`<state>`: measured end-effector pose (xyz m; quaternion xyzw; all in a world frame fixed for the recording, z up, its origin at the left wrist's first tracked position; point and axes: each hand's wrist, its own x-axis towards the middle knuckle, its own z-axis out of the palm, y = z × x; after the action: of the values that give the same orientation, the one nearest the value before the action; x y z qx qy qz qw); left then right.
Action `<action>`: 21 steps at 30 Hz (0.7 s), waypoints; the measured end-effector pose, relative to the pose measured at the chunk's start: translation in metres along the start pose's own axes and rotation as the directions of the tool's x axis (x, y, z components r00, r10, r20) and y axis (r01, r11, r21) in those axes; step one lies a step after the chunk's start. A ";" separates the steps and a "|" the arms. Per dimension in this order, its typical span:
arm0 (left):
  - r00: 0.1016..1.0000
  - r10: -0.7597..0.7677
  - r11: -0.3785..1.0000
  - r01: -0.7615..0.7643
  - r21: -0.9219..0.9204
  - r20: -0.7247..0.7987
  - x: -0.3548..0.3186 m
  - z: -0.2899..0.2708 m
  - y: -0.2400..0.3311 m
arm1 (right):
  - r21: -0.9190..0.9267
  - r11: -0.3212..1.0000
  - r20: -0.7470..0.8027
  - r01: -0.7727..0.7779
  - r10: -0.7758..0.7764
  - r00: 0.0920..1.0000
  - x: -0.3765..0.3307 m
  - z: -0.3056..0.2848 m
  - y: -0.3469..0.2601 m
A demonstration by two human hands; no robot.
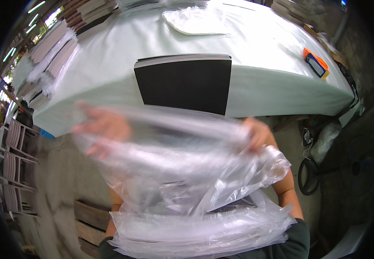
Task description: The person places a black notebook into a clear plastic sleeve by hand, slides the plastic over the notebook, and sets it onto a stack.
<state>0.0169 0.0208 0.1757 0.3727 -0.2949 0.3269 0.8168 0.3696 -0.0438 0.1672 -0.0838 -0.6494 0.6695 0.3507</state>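
Note:
Stretched between my hands is a clear plastic bag (pixel 174 149), smeared by motion. My left hand (pixel 105 131) has its fingers spread and seems to be inside or behind the film at the bag's left end; the blur hides which. At the other end my right hand (pixel 258 134) is closed on the bag's edge. Just beyond the bag, a thick black-covered book or pad (pixel 185 84) with pale page edges lies at the table's near edge. A pile of clear plastic bags (pixel 200 235) rests against my lap.
A pale cloth covers the table (pixel 109 82). Folded clear plastic (pixel 195 21) lies at the back, and an orange-and-blue object (pixel 315 63) sits at the right. Plastic-wrapped stacks (pixel 51 56) stand at the left, above stacked chairs (pixel 16 164). A wooden pallet (pixel 90 220) is on the floor.

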 end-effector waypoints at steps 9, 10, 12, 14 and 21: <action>0.509 0.659 0.253 0.543 0.800 -0.554 0.025 -0.014 -0.014 | -0.698 0.555 -0.697 -0.453 -0.379 0.609 0.031 -0.037 -0.034; 0.505 0.662 0.255 0.543 0.800 -0.554 0.029 -0.014 -0.017 | -0.699 0.554 -0.695 -0.453 -0.376 0.613 0.039 -0.036 -0.033; 0.598 0.765 -0.268 0.634 0.726 -0.240 0.038 -0.011 -0.021 | -0.735 0.318 -0.673 -0.599 -0.453 0.585 0.054 -0.031 -0.035; 0.570 0.787 -0.273 0.665 0.695 -0.236 0.045 -0.008 -0.023 | -0.735 0.222 -0.659 -0.640 -0.456 0.598 0.054 -0.030 -0.033; 0.523 0.836 -0.268 0.650 0.711 -0.163 0.042 0.005 -0.001 | -0.731 0.336 -0.664 -0.593 -0.549 0.508 0.044 0.013 -0.045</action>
<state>0.0419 0.0295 0.2086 0.5926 0.4855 0.6324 0.1146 0.3454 -0.0332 0.2256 -0.5994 -0.6323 0.0256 0.4901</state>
